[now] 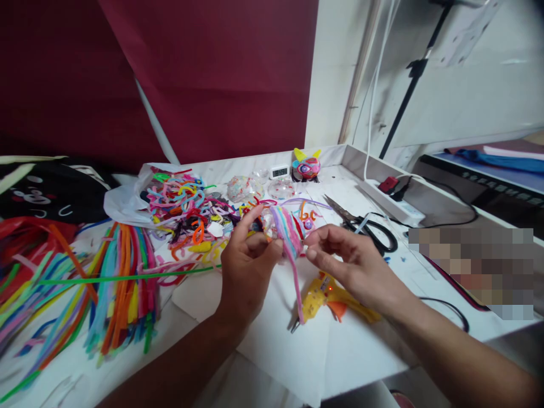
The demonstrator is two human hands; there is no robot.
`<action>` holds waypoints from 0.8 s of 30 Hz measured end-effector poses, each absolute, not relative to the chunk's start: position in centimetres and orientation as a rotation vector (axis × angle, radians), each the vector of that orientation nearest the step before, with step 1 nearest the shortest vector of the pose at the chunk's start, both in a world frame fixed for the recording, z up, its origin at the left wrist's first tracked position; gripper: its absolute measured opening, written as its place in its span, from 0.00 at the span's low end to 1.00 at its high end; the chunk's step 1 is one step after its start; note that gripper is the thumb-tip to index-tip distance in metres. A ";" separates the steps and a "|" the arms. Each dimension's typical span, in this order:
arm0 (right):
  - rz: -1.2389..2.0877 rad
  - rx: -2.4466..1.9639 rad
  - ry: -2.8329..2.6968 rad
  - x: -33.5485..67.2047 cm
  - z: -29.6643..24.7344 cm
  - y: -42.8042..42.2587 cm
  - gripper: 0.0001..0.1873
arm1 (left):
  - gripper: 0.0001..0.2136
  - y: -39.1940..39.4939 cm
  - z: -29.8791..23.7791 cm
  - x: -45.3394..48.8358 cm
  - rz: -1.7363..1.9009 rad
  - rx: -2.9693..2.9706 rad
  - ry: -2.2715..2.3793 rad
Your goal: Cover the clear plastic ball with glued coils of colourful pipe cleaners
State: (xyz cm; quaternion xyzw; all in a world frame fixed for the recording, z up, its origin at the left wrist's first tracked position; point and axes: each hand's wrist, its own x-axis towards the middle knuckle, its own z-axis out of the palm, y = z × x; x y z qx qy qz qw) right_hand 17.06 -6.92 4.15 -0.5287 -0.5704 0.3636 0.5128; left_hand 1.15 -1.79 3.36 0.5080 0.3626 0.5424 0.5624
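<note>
My left hand is closed around a small ball wrapped in pipe cleaners, with purple, white, blue and pink bands side by side. A loose pink pipe cleaner hangs down from the ball. Just right of it, my right hand has thumb and forefinger brought together at the ball's edge; whatever lies between them is too small to make out. A yellow hot glue gun with an orange trigger and a lit red light lies on the table below my hands.
Black-handled scissors lie to the right, near a white power strip. Bundled pipe cleaners cover the left side. Behind them is a bag of coloured scraps. At the back stand a small clock and a decorated ball.
</note>
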 end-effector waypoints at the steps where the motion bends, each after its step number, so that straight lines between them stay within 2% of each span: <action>1: 0.926 -1.293 -1.372 16.9 3.9 -7.1 0.09 | 0.34 -1.7 3.4 1.2 1.286 1.183 0.850; 6: 1.282 -1.257 -1.256 15.8 2.9 -7.3 0.13 | 0.34 -1.8 3.8 1.3 1.320 1.124 0.845; 10: 1.265 -1.222 -1.233 15.5 2.8 -7.2 0.12 | 0.32 -1.9 4.1 1.4 1.336 1.088 0.823; 16: 1.039 -1.341 -1.294 15.2 3.7 -7.4 0.13 | 0.33 -1.9 4.3 1.4 1.355 1.066 0.822; 24: 1.236 -1.182 -1.188 14.5 3.0 -6.8 0.20 | 0.33 -2.0 4.5 1.4 1.371 1.033 0.826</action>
